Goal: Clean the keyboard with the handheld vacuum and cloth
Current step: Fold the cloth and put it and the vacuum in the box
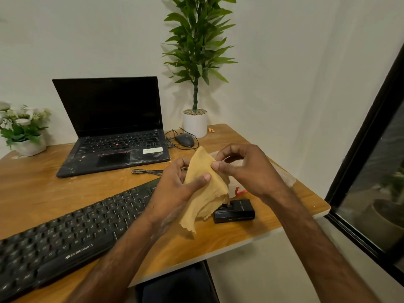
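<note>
A tan cloth [205, 189] hangs in the air over the right part of the wooden desk, held by both hands. My left hand [175, 189] grips its left side with the thumb pressed on the front. My right hand [242, 169] pinches its upper right edge between thumb and fingers. A black Zebronics keyboard [72, 232] lies diagonally on the desk at lower left, its right end hidden behind my left hand. A small black device [235, 212], possibly the handheld vacuum, lies on the desk just under the cloth's lower edge.
A dusty open laptop [113, 136] stands at the back, with a mouse [184, 139] and cables beside it. A tall potted plant [195, 123] and a small flower pot [30, 146] stand near the wall. A white and red item [238, 190] lies behind the cloth. The desk edge [284, 229] runs at right.
</note>
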{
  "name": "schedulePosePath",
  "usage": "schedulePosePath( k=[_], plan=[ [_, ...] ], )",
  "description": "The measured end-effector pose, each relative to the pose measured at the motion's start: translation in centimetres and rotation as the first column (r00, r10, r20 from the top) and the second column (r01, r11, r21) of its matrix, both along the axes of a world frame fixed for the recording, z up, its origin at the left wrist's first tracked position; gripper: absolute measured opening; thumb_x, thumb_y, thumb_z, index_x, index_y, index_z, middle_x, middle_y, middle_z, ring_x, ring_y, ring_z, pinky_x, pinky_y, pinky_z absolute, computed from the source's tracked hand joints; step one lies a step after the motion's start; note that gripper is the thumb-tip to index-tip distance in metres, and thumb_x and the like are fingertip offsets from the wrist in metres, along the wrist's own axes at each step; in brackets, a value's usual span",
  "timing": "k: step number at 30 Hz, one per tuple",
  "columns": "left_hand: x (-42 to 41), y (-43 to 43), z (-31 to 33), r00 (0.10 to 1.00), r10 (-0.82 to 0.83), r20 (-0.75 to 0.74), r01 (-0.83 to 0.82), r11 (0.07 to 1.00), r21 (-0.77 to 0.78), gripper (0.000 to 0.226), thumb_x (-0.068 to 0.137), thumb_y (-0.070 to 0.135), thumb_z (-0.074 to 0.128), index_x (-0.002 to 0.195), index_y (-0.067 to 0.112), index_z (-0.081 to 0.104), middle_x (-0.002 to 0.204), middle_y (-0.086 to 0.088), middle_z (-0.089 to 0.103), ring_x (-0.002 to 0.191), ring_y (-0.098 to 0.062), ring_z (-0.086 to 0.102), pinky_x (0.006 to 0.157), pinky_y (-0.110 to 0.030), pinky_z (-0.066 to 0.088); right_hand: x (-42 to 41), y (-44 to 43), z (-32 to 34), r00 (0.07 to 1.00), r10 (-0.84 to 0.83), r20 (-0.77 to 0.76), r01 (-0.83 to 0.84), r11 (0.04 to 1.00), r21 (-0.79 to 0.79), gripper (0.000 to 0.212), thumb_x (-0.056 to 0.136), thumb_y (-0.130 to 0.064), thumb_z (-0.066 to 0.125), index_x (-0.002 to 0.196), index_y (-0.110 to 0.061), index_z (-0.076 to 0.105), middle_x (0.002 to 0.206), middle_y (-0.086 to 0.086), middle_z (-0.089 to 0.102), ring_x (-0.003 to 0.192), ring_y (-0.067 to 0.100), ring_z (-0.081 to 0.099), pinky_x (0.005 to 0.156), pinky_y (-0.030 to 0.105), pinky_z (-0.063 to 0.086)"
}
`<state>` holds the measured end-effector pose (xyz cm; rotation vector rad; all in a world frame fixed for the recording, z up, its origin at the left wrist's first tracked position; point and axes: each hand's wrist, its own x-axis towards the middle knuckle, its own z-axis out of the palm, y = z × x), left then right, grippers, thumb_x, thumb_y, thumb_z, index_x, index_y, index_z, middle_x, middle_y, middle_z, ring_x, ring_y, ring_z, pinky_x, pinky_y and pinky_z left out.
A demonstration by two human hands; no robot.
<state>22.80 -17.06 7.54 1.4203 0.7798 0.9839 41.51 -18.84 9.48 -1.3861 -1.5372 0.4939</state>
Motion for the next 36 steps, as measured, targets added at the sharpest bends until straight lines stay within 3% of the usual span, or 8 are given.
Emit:
schedulePosePath(
  k=[8,14,20,22,24,29,33,36],
  plan=[
    [-0.4,0.2,0.9,1.000,0.008,-0.019,-0.008,1.000,0.020,0.033,0.092,0.021,0.067,0.125,0.022,0.060,0.094,-0.009,0.078,0.085,-0.021,0.076,0.069,-0.029,0.062,-1.0,-0.1,2.0,0.980,0.003,0.200,-0.009,1.000,0.029,0.004,0.089,-0.020,0.072,0.090,-0.022,0.069,0.093,-0.009,0.069,0.090,0.005,0.064,0.081,0.033,0.056],
    [-1.1,0.8,1.5,0.985,0.027,-0.169,0.002,0.985,0.170,0.036,0.089,0.018,0.072,0.121,0.025,0.059,0.094,-0.008,0.078,0.088,-0.022,0.076,0.079,-0.051,0.062,-1.4,0.0,2.8,0.943,-0.026,0.331,0.018,0.999,0.027,0.006,0.088,-0.021,0.074,0.093,-0.022,0.076,0.087,-0.015,0.067,0.083,0.000,0.062,0.075,0.022,0.052],
    [-1.1,1.6,1.6,0.871,0.229,-0.434,-0.054,0.925,0.377,0.037,0.081,0.063,0.060,0.102,0.033,0.056,0.078,-0.012,0.073,0.074,-0.031,0.071,0.063,-0.047,0.058,-1.4,1.2,2.4,0.937,0.004,0.350,-0.007,1.000,0.007,0.009,0.086,-0.025,0.075,0.094,-0.021,0.078,0.095,-0.008,0.071,0.091,0.004,0.061,0.078,0.022,0.049],
    [-1.2,2.1,1.7,0.849,0.251,-0.466,-0.047,0.913,0.405,0.025,0.088,0.055,0.061,0.099,0.033,0.055,0.077,-0.017,0.070,0.075,-0.040,0.067,0.058,-0.045,0.054,-1.5,1.8,2.0,0.934,0.011,0.358,-0.019,1.000,0.018,0.009,0.087,-0.025,0.074,0.094,-0.020,0.077,0.094,-0.008,0.071,0.089,0.003,0.061,0.076,0.021,0.048],
    [-1.4,2.4,1.8,0.836,0.277,-0.474,-0.059,0.904,0.424,0.021,0.089,0.047,0.067,0.098,0.035,0.054,0.078,-0.009,0.073,0.074,-0.027,0.071,0.066,-0.045,0.060,-1.5,2.5,1.2,0.931,0.030,0.364,-0.036,0.999,0.011,0.009,0.090,-0.027,0.070,0.093,-0.021,0.076,0.092,-0.008,0.070,0.086,0.001,0.059,0.071,0.021,0.045],
    [-2.3,2.2,2.6,0.832,0.291,-0.473,-0.058,0.893,0.447,0.038,0.078,0.037,0.081,0.106,0.038,0.055,0.094,0.012,0.074,0.086,0.001,0.069,0.075,-0.031,0.060,-1.8,3.6,-1.4,0.983,0.161,0.085,-0.154,0.985,-0.082,0.014,0.094,-0.034,0.064,0.096,-0.021,0.070,0.095,-0.008,0.070,0.092,0.007,0.063,0.083,0.034,0.053],
    [-3.1,2.1,3.1,0.915,0.227,-0.334,-0.112,0.938,0.329,0.049,0.074,0.022,0.084,0.114,0.029,0.056,0.101,0.003,0.075,0.087,-0.013,0.074,0.069,-0.036,0.062,-2.8,2.7,-1.8,0.969,0.027,-0.246,-0.071,0.982,-0.173,0.040,0.094,-0.056,0.050,0.112,-0.023,0.063,0.107,-0.005,0.069,0.102,0.015,0.066,0.084,0.032,0.054],
    [-3.2,2.0,3.9,0.967,0.166,-0.191,-0.119,0.965,0.233,0.056,0.075,0.008,0.081,0.121,0.022,0.052,0.106,-0.003,0.074,0.082,-0.015,0.075,0.059,-0.030,0.060,-2.7,1.8,-2.0,0.898,0.064,-0.436,-0.226,0.916,-0.331,0.064,0.078,-0.079,0.034,0.108,-0.035,0.069,0.108,-0.004,0.074,0.105,0.016,0.068,0.092,0.040,0.054]
  ],
)
